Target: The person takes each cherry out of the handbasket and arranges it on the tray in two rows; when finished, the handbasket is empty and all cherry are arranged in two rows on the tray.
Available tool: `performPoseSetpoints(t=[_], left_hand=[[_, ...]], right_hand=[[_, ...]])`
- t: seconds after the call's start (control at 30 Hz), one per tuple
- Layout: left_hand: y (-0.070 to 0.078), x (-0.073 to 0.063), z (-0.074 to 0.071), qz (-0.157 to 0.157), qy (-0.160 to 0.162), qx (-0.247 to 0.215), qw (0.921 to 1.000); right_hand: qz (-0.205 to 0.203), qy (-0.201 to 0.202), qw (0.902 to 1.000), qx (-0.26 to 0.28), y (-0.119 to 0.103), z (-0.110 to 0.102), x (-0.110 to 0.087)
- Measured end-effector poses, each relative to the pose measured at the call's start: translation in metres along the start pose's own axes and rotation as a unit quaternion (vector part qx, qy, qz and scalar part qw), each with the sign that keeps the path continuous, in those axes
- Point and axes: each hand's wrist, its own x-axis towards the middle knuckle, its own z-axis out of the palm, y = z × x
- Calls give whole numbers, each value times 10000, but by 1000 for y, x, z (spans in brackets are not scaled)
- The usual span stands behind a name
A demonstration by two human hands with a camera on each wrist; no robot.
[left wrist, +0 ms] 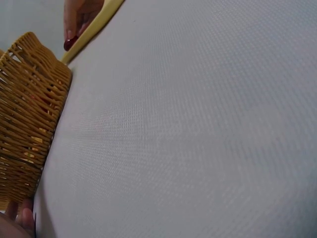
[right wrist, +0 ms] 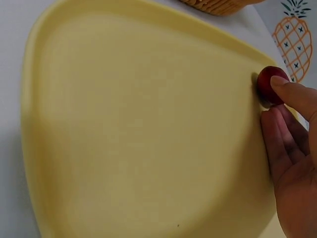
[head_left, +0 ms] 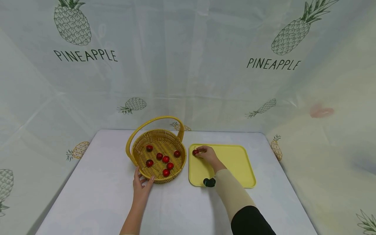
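The right grip (right wrist: 298, 171) pinches a red fruit (right wrist: 270, 85), perhaps touching the tray (right wrist: 148, 124).

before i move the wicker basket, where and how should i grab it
The wicker basket is probably best gripped at the top of its arched handle, coming from above and closing round the bar: the arch rises clear, with open space beneath. Lift it level, since loose cherries lie inside.

You have the basket (head_left: 161, 141) near the far edge of the worktop (head_left: 88, 199), left of the middle, with seven fruits (head_left: 165, 159) in it and your left hand (head_left: 142, 185) at its near side. Just to its right lies the tray (head_left: 232, 163), with another fruit (right wrist: 268, 88) in your right hand (head_left: 207, 154) at its far left corner.
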Motion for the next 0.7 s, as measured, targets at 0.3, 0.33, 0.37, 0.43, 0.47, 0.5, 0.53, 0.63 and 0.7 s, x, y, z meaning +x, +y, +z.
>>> performPoseSetpoints(t=[0.3, 0.33, 0.37, 0.43, 0.47, 0.5, 0.53, 0.63, 0.7], left_hand=[[-1, 0, 0, -53, 5, 27, 10000], [-1, 0, 0, -69, 0, 28, 10000], [-1, 0, 0, -75, -12, 26, 10000], [-1, 0, 0, -87, -33, 23, 10000], [-1, 0, 0, -86, -41, 22, 10000], [-1, 1, 0, -86, -47, 19, 10000], [-1, 0, -1, -69, -44, 27, 10000], [-2, 0, -1, -40, -34, 55, 10000], [-2, -1, -1, -22, -18, 67, 10000]], right_hand=[[-111, 0, 9999, -99, -5, -3, -3], [-122, -1, 9999, -117, -6, -4, -3], [-145, -2, 9998, -145, -7, -6, -4], [-172, 10, 9996, -206, -11, -9, -5], [-204, 25, 9995, -245, -14, -11, -6], [-243, 24, 9993, -296, -17, -13, -8], [-284, 8, 9990, -332, -20, -15, -9], [-383, -126, 9985, -370, -35, -19, -16], [-465, -265, 9979, -352, -44, -20, -21]])
